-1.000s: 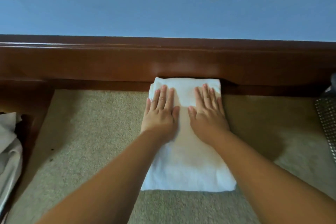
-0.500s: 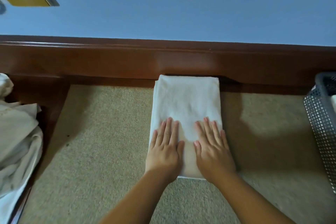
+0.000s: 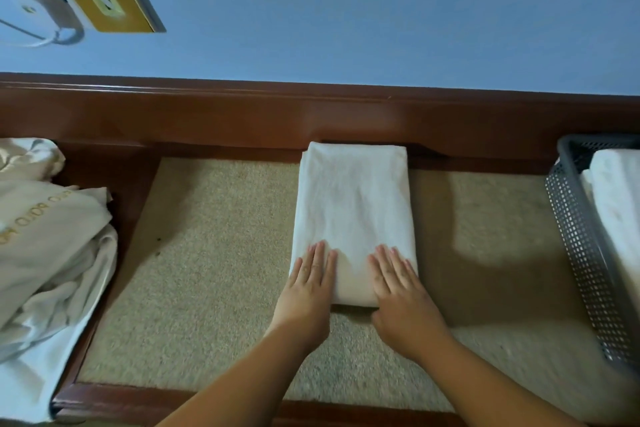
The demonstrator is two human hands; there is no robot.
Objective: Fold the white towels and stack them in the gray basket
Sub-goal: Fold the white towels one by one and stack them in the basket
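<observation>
**Smoothing stroke reaching the near edge**

Lying heaped at far left, off the carpeted worktop: the unfolded pile, waiting its turn.

Pressing flat on the towel's near left corner: the left hand, fingers straight and together, palm hanging off the near edge. Gripping nothing.

Lying lengthwise at the middle of the worktop, far end touching the wooden rail: the folded towel itself, now showing bare over most of its length. Having been swept from the far end a second ago, through the middle half a second ago, down to the near edge now.

Pressing flat on the near right corner: the right hand, likewise open, heel past the edge, thumb tucked toward the towel's underside.

Judging from that: smoothing finishing, creases pressed out, another fold or a lift probably coming next.

Standing at far right, well apart from the hands: the basket, already holding folded towels.
</observation>
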